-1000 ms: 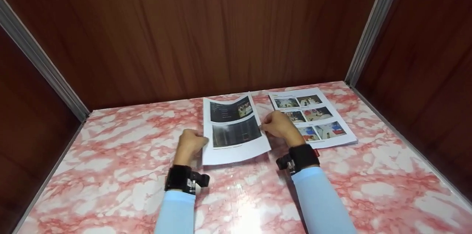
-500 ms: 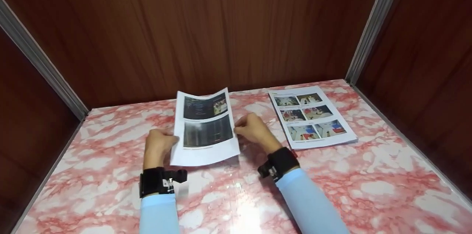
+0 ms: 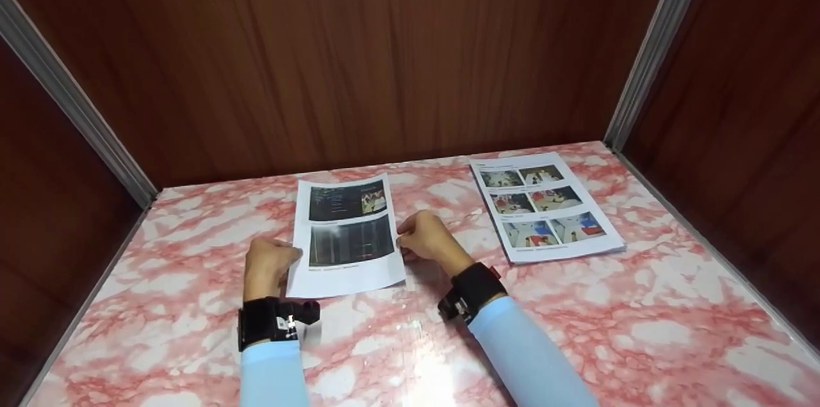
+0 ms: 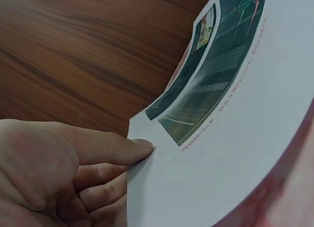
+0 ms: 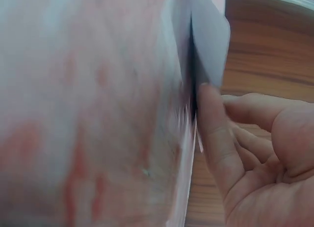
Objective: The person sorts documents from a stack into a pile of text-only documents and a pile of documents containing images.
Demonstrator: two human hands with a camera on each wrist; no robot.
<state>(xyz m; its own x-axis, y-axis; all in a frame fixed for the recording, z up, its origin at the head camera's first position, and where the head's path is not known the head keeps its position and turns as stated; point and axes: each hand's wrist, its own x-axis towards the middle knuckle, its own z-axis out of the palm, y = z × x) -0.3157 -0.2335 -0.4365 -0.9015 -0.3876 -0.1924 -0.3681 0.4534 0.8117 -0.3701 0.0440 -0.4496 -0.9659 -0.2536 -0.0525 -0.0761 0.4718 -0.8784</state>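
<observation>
A printed sheet of paper (image 3: 349, 275) with two dark pictures lies low over the table, left of centre in the head view. My left hand (image 3: 269, 263) pinches its left edge, thumb on the printed face in the left wrist view, where the sheet (image 4: 235, 163) bows in a curve. On the opposite side my right hand (image 3: 428, 240) pinches the right edge between thumb and fingers. The right wrist view shows that hand (image 5: 255, 153) at the sheet's edge, the paper (image 5: 211, 40) seen nearly side-on and blurred.
To the right lies a stack of printed paper (image 3: 560, 250) with several colour photos on top. The red-and-white marbled table (image 3: 640, 330) is bounded by brown wood-grain panels (image 3: 384, 54) at the back and sides, with grey metal posts (image 3: 660, 48) in the corners.
Both hands have carried the sheet left, away from the stack, and then lowered it toward the table. It looks flatter now. The stack, partly covered by the right hand earlier, shows whole.
</observation>
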